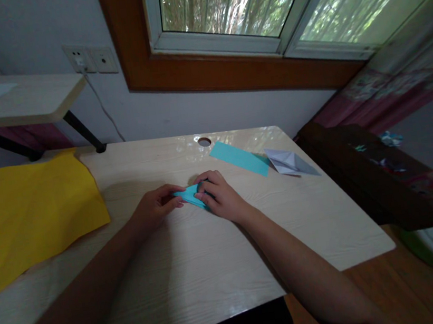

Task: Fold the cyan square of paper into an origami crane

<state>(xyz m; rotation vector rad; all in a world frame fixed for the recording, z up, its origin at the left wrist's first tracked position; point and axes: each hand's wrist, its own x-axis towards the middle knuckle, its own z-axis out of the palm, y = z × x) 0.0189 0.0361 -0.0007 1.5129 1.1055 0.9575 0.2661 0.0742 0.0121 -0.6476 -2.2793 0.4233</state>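
A small folded piece of light-blue paper is held between my two hands, just above or on the table. My left hand pinches its left tip between thumb and fingers. On the other side my right hand has its fingers and thumb closed on the right part, which they partly cover. Several layers of the paper show along its lower edge. Behind my right hand lies a flat light-blue paper strip. A folded white paper boat sits beside the strip's right end.
A wrinkled yellow sheet lies on the left of the pale wooden table. A raised shelf on black legs stands at the back left. The table has a round cable hole near its back edge, below the window.
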